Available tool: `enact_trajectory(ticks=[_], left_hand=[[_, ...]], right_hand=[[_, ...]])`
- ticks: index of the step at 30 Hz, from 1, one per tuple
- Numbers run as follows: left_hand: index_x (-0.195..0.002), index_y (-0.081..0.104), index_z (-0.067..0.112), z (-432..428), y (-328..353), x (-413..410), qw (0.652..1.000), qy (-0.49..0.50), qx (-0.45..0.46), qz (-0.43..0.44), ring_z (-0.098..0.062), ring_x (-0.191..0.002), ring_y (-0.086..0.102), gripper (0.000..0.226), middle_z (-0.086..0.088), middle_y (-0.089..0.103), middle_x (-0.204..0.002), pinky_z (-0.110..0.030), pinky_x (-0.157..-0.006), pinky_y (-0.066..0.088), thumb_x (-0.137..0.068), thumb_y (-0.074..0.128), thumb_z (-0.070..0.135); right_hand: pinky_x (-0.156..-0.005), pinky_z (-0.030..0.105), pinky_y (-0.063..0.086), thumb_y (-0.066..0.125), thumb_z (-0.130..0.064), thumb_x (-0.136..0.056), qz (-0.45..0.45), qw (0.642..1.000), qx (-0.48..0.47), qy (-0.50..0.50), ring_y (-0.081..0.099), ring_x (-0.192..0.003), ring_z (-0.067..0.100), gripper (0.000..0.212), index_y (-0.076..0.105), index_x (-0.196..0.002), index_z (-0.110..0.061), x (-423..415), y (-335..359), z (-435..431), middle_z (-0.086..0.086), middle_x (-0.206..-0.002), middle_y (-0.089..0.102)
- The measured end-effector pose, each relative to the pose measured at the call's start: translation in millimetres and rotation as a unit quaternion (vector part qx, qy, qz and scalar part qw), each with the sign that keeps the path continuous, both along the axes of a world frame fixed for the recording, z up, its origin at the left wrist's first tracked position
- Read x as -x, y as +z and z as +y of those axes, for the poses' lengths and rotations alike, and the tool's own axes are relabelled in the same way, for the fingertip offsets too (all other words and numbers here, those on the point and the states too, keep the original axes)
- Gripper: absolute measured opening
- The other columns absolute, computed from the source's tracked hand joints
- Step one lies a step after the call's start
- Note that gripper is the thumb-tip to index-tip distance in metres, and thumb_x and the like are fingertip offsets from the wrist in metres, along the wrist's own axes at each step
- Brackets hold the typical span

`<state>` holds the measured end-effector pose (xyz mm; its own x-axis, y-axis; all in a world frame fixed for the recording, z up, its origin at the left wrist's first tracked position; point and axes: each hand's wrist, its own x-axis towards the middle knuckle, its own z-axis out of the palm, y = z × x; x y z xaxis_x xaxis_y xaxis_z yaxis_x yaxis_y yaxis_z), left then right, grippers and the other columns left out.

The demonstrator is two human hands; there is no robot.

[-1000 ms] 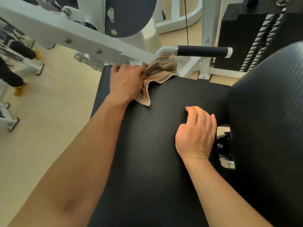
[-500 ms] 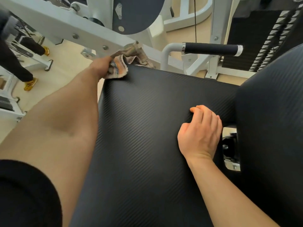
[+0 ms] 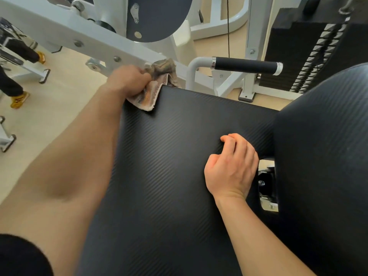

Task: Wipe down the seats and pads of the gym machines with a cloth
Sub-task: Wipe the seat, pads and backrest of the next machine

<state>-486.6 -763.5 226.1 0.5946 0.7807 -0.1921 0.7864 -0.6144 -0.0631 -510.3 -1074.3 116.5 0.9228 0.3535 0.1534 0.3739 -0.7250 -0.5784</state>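
Legs (image 3: 9,84) of another person in yellow shoes stand far left on the floor, well apart from the work. White frame beam (image 3: 59,30) runs across the far left toward the far-left corner of the seat (image 3: 179,186).

L hand (image 3: 129,80) grips the cloth (image 3: 159,84), fingers closed round a bunched wad of it, right at that corner just under the beam's end. That's the change: a sec ago the cloth sat further right along the far edge, nearer the handle (image 3: 245,65). Half a sec ago it had swept to the corner, mostly off the pad. Now it's at the corner w/ a flap lying over the seat surface. So the far edge looks covered end to end, judging by that sweep. The big middle and near part of the seat show no cloth contact in these views, so prob. still to do.

R hand (image 3: 231,166) rests on the seat near its right edge. It holds nothing, fingers loosely curled w/ tips on the pad. It's approx. in the same spot as before, only curled a bit more, so it reads as a brace.

Back pad (image 3: 322,156) fills the right side, no cloth on it yet. Weight stack (image 3: 318,46) stands far right beyond it.

Task-wise it's early: one edge of one seat wiped, back pad and other machines left.
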Motion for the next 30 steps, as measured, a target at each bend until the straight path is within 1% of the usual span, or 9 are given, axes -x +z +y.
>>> enact_trajectory(ticks=[2, 5, 9, 14, 17, 19, 22, 26, 30], left_hand=[[-0.116, 0.066, 0.007, -25, -10, -5, 0.993, -0.060, -0.090, 0.042, -0.042, -0.110, 0.060, 0.048, -0.024, 0.064, -0.121, -0.044, -0.090, 0.045, -0.100, 0.031, 0.037], [-0.112, 0.067, 0.010, -64, -32, -8, 0.972, -0.168, -0.161, 0.021, -0.040, -0.101, 0.064, 0.048, -0.020, 0.068, -0.113, -0.047, -0.093, 0.044, -0.101, 0.027, 0.035], [-0.111, 0.064, 0.011, -95, -51, -24, 0.970, -0.218, -0.110, 0.003, -0.039, -0.108, 0.061, 0.046, -0.016, 0.066, -0.119, -0.051, -0.105, 0.033, -0.101, 0.026, 0.036], [-0.108, 0.066, 0.011, -100, -56, -18, 0.968, -0.228, -0.101, -0.035, -0.036, -0.111, 0.058, 0.045, -0.013, 0.066, -0.118, -0.050, -0.105, 0.032, -0.102, 0.030, 0.037], [-0.122, 0.062, 0.013, -118, -59, 7, 0.963, -0.240, -0.073, -0.097, -0.032, -0.127, 0.048, 0.039, -0.008, 0.059, -0.134, -0.049, -0.105, 0.032, -0.100, 0.035, 0.031], [-0.132, 0.059, 0.016, -143, -58, 28, 0.960, -0.246, -0.021, -0.135, -0.032, -0.135, 0.040, 0.040, -0.005, 0.049, -0.149, -0.051, -0.108, 0.032, -0.098, 0.039, 0.022], [-0.132, 0.063, 0.020, -189, -50, 65, 0.963, -0.188, 0.055, -0.188, -0.025, -0.141, 0.040, 0.041, 0.004, 0.049, -0.150, -0.044, -0.111, 0.032, -0.096, 0.045, 0.011], [-0.121, 0.071, 0.023, -238, -29, 108, 0.951, -0.120, 0.128, -0.253, -0.019, -0.115, 0.064, 0.038, 0.003, 0.071, -0.123, -0.032, -0.098, 0.047, -0.089, 0.053, 0.011], [-0.115, 0.072, 0.031, -282, -2, 146, 0.927, -0.043, 0.235, -0.290, -0.006, -0.100, 0.064, 0.030, 0.012, 0.072, -0.108, -0.033, -0.092, 0.051, -0.089, 0.061, 0.020]], right_hand=[[-0.102, 0.053, 0.043, 0.049, -0.016, -0.080, 0.002, 1.000, -0.004, -0.002, 0.054, -0.114, 0.031, 0.037, 0.059, -0.115, -0.012, 0, 0, 0, 0.009, -0.125, 0.059], [-0.102, 0.053, 0.043, 0.048, -0.016, -0.080, 0.002, 1.000, -0.007, -0.001, 0.054, -0.115, 0.031, 0.037, 0.060, -0.115, -0.013, -1, 1, 0, 0.008, -0.125, 0.060], [-0.102, 0.053, 0.043, 0.050, -0.016, -0.079, 0.000, 1.000, -0.016, -0.004, 0.054, -0.115, 0.031, 0.037, 0.061, -0.114, -0.013, -1, 0, -1, 0.007, -0.124, 0.060], [-0.103, 0.051, 0.042, 0.050, -0.017, -0.079, 0.013, 1.000, -0.024, 0.002, 0.055, -0.116, 0.029, 0.038, 0.062, -0.115, -0.014, -2, 2, -2, 0.005, -0.125, 0.060], [-0.110, 0.051, 0.038, 0.050, -0.017, -0.082, 0.028, 0.999, -0.017, 0.018, 0.054, -0.123, 0.027, 0.041, 0.062, -0.120, -0.016, 0, 4, -8, 0.003, -0.130, 0.061], [-0.117, 0.050, 0.029, 0.051, -0.017, -0.086, 0.085, 0.996, 0.004, 0.039, 0.046, -0.136, 0.024, 0.046, 0.057, -0.132, -0.018, 6, 13, -15, 0.001, -0.144, 0.054], [-0.121, 0.044, 0.023, 0.051, -0.023, -0.091, 0.201, 0.977, 0.013, 0.068, 0.030, -0.147, 0.021, 0.055, 0.045, -0.146, -0.019, 20, 38, -29, 0.000, -0.158, 0.039], [-0.115, 0.044, 0.033, 0.053, -0.031, -0.092, 0.332, 0.936, -0.041, 0.111, 0.034, -0.143, 0.025, 0.068, 0.029, -0.155, -0.024, 40, 78, -56, 0.001, -0.155, 0.042], [-0.111, 0.042, 0.041, 0.055, -0.028, -0.091, 0.441, 0.881, -0.121, 0.120, 0.047, -0.137, 0.022, 0.076, 0.020, -0.157, -0.041, 63, 105, -88, -0.005, -0.152, 0.049]])
